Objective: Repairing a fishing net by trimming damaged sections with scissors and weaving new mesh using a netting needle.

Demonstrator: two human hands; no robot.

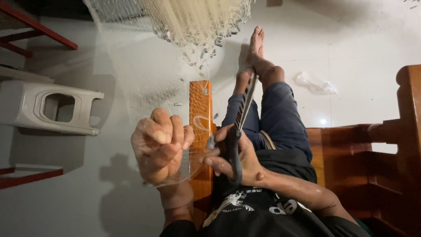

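Lots going on around the hands here. Upper left of the frame has a red frame [39, 27] of some furniture, and below it a white plastic stool [52, 107] lying on its side on the pale floor [364, 52]. Another red bar [26, 177] sits at lower left. On the right edge there's a wooden bench [372, 153] with a rounded post, and a crumpled bit of clear plastic [315, 82] on the floor at upper right. The person's legs in blue trousers [280, 116] stretch up the middle, bare feet [256, 46] near the top.

The net [193, 22] hangs bunched at top centre — pale, fine mesh with small weights along its edge — and spreads down in a thin, nearly see-through sheet across an orange wooden plank [201, 131] in the middle, right to the hands. It partly veils the left hand and the plank, so the mesh detail there is hard to make out.

The left hand [160, 147], centre-left, has its fingers curled tight, bunching the net. The right hand [232, 160], just beside it, has its fingers wrapped round a dark netting needle [241, 114] — long and flat, pointing up toward the feet.
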